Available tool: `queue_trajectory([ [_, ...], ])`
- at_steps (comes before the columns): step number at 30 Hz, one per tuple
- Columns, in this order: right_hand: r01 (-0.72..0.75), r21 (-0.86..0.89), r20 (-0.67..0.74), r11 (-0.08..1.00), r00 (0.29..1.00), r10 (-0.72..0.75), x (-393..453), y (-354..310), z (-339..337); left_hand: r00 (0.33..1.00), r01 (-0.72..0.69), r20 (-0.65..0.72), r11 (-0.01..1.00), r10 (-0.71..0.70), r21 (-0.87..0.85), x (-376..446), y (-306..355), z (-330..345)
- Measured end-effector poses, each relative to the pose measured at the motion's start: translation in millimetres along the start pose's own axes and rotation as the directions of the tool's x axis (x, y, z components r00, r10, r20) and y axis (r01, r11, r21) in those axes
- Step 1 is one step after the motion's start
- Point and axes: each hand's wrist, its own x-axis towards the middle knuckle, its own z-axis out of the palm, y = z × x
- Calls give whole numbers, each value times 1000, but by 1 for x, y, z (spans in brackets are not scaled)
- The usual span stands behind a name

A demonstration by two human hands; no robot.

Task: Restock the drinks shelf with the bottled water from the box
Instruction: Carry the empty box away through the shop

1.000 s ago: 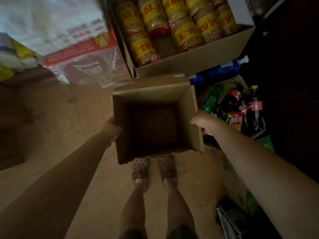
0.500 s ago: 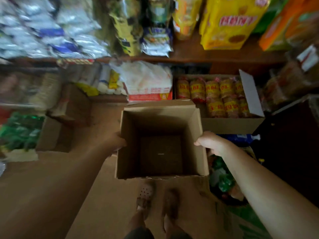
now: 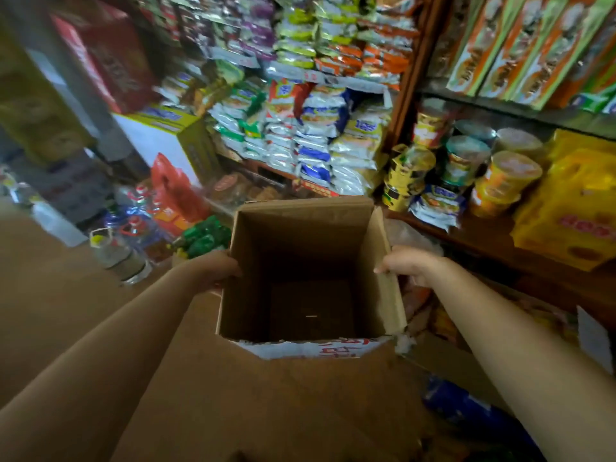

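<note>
A brown cardboard box (image 3: 293, 225) hangs in front of me, open at the top, with nothing inside it. My left hand (image 3: 216, 266) grips its left wall from outside. My right hand (image 3: 405, 265) holds the right wall, fingers curled over the rim. No bottled water shows inside the box.
Shelves ahead hold stacked snack packets (image 3: 310, 128) and instant-noodle cups (image 3: 463, 161). A yellow carton (image 3: 573, 208) sits on the right shelf. Large oil jugs (image 3: 130, 228) and green bottles (image 3: 203, 235) stand on the brown floor (image 3: 50, 295) at the left. A blue pack (image 3: 466, 408) lies low at the right.
The view has swung up and left, from the floor and a biscuit carton to the snack shelves. Both hands keep hold of the box, which has risen with them.
</note>
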Motion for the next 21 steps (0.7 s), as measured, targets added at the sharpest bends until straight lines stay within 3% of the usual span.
queue_trajectory([
  [6,197,-119,33,973,980,-195,-26,-115,57,982,6,-189,997,-20,-72,-48,-45,-113],
  [11,294,-185,122,938,954,-275,-54,-201,117,944,15,-325,991,-58,-131,-84,-94,-198],
  [21,499,-252,232,829,863,-449,-75,-342,243,861,41,-474,954,-184,-297,-127,-188,-329],
])
